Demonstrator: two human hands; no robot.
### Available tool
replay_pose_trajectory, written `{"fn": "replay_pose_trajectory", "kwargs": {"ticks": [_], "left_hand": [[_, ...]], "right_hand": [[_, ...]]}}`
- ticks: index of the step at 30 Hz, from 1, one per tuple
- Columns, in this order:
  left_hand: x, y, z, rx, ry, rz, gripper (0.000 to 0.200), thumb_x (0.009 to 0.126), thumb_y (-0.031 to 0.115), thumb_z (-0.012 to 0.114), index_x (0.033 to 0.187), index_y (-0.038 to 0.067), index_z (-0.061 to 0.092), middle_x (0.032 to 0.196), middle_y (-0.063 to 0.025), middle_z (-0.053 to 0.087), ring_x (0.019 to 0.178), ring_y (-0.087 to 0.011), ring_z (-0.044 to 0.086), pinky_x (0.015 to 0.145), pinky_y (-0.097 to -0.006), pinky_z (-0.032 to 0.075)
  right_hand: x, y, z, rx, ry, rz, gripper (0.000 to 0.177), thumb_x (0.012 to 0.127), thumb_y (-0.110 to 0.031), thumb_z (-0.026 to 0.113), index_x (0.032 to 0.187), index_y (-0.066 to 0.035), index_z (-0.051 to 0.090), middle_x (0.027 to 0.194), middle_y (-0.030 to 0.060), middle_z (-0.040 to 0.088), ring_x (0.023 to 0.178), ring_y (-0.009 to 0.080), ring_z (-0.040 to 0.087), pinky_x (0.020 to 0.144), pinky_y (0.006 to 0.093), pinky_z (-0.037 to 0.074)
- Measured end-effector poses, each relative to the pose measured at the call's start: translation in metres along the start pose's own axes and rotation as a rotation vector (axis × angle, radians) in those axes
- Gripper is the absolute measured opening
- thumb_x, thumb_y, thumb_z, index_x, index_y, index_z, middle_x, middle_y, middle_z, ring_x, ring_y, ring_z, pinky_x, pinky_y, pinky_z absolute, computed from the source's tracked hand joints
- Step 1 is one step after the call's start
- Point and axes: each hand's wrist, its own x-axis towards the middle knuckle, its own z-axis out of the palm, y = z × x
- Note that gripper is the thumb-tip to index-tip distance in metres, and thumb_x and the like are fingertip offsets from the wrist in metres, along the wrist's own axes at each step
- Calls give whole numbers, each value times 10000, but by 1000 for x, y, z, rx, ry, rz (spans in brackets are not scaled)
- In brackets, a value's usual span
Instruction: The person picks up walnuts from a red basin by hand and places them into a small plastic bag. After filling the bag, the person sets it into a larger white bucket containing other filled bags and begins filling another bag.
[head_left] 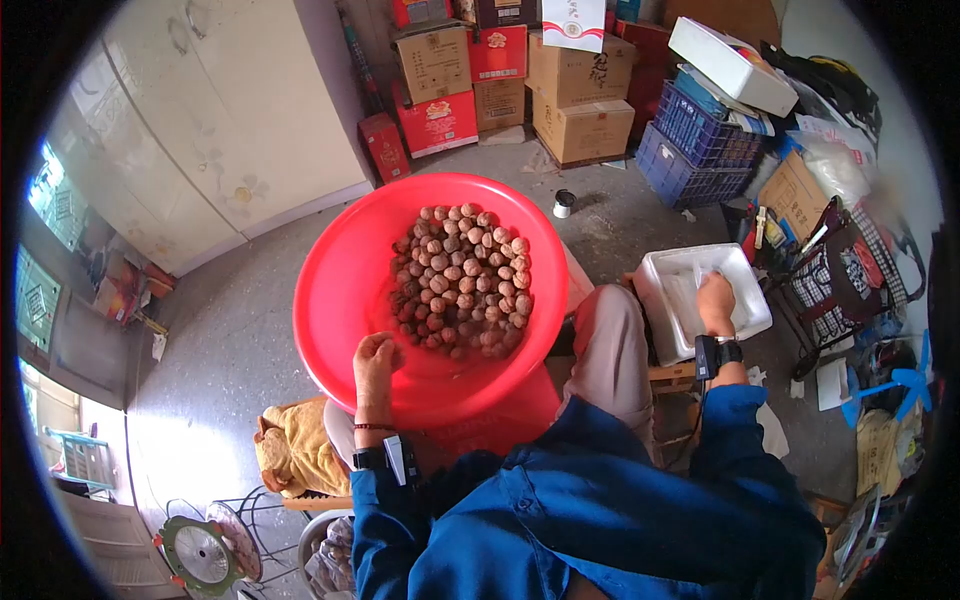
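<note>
Red basin [335, 280], 1, holding a heap of brown walnuts [460, 270] massed toward its right side; left hand [376, 354] with fingers curled inward above the basin's near-left part, cannot tell whether empty or gripping a nut. Right hand [715, 298] inside a white foam box [656, 305] to the right of the basin, fingers partly hidden, cannot tell whether clenched on anything. Also listed: small container [563, 204] just beyond the basin, yellow fabric [300, 450] near-left of it, stacked cartons [583, 130] and 2 blue crates [690, 160] well beyond it.
</note>
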Motion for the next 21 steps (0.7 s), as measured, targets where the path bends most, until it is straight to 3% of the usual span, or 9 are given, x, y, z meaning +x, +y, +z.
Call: {"fn": "replay_pose_trajectory", "kwargs": {"ticks": [3,7,11,13,17,20,21], "left_hand": [[-1,1,1,18,-23,35,189,1008,110,618,1162,6,656,936,-72,709,767,-149,677,690,-292,592],[-9,12,10,23,-59,61,178,1012,141,653,1131,9,669,927,-63,710,769,-131,666,699,-291,589],[-13,19,13,17,-175,88,164,1008,150,669,1108,20,678,924,-54,715,787,-121,661,731,-274,573],[-15,21,16,21,-227,60,150,1006,151,679,1094,29,683,934,-46,722,807,-113,660,771,-252,551],[-37,48,30,-26,-346,41,231,1031,257,671,1122,45,657,942,-38,730,869,-115,677,815,-257,540],[-34,41,22,-17,-390,42,349,1032,357,662,1180,41,647,1000,-32,725,910,-125,681,801,-249,537],[-42,51,29,-41,-375,41,373,1032,376,658,1188,37,646,1005,-25,719,890,-122,672,790,-242,533]], "right_hand": [[14,-48,-26,140,160,-126,167,966,-164,577,947,-25,667,912,205,717,900,448,695,776,555,539],[2,-169,-80,623,113,-375,134,975,-175,642,979,-48,683,857,198,713,770,371,699,683,447,541],[-52,-293,-101,1031,-324,-513,126,966,-159,662,964,-38,697,788,150,715,663,254,679,648,384,542],[-83,-343,-102,1063,-736,-527,143,979,-142,671,915,-22,716,822,82,756,696,137,688,648,322,556],[-148,-419,-70,985,-718,-919,158,942,-178,674,973,-38,740,835,138,751,786,225,727,727,369,562],[-178,-451,-67,965,-933,-899,196,942,-184,650,1021,-37,752,896,176,752,858,283,732,809,398,555],[-188,-458,-60,999,-895,-878,205,944,-176,640,1022,-22,750,893,182,750,870,271,733,823,395,553]]}}
